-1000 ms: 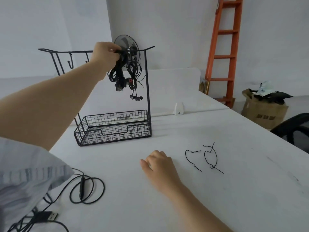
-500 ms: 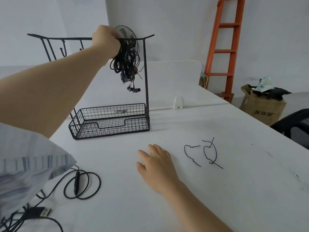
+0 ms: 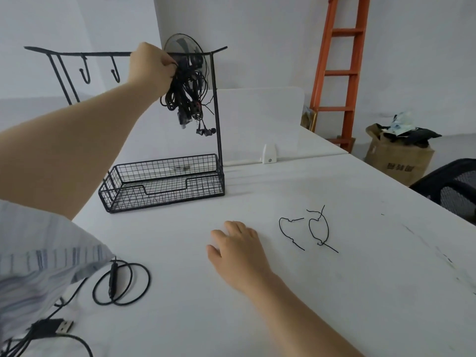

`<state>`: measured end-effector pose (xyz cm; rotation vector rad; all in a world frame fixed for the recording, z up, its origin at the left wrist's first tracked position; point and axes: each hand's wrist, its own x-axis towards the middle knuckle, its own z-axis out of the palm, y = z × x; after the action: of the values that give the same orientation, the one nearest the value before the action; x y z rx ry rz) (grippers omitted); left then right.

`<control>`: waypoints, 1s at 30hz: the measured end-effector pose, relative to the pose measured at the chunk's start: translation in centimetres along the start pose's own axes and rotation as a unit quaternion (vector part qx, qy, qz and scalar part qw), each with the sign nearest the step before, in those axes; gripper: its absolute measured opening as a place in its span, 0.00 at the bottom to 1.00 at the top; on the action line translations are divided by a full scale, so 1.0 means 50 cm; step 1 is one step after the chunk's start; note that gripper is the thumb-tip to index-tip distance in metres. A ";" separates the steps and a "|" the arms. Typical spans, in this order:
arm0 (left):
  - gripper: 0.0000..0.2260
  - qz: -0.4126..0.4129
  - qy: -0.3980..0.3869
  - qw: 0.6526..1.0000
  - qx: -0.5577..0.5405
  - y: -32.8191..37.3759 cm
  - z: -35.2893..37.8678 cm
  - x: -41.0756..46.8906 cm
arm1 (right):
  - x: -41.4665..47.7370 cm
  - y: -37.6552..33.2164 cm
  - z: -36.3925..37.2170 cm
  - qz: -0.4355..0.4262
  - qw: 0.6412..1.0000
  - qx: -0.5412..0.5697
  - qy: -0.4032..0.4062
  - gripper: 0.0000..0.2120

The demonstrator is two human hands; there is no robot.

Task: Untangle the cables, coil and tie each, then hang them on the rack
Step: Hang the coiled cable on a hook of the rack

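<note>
My left hand (image 3: 150, 67) is raised to the top bar of the black wire rack (image 3: 217, 119) and grips a bundle of coiled black cables (image 3: 186, 99) that hangs at the bar's right end, earbuds and plugs dangling below. Whether the bundle sits on a hook is hidden by my fingers. My right hand (image 3: 238, 247) rests flat on the white table (image 3: 334, 292), fingers relaxed, holding nothing. Two black twist ties (image 3: 309, 229) lie just right of it. A loose black cable (image 3: 121, 284) with an inline control lies at the lower left, and a USB plug (image 3: 61, 327) below it.
The rack's mesh basket (image 3: 162, 182) stands on the table under the bar; two free hooks (image 3: 100, 70) hang left of my hand. An orange ladder (image 3: 340, 70), a cardboard box (image 3: 398, 157) and a black chair (image 3: 453, 186) stand at the right.
My left hand has carried the cable bundle up and right to the rack's top bar. My right hand has flattened from loosely curled onto the table.
</note>
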<state>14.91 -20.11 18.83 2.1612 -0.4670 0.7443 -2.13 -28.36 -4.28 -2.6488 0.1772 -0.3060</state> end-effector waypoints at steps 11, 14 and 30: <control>0.14 0.034 0.020 0.996 0.078 -0.014 0.004 -0.019 | 0.007 0.016 0.008 -0.100 0.992 -0.073 0.035 0.33; 0.15 0.045 0.002 0.993 0.109 -0.012 -0.005 -0.029 | 0.006 0.016 0.003 -0.084 0.993 -0.080 0.008 0.21; 0.15 -0.002 -0.206 0.971 0.119 -0.190 -0.215 -0.494 | -0.077 -0.102 0.022 -0.369 0.923 -0.101 0.025 0.22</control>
<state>-2.52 -3.81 3.15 2.5537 -0.6087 0.3571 -5.22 -22.69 -3.56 -2.8053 -0.8387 -0.6192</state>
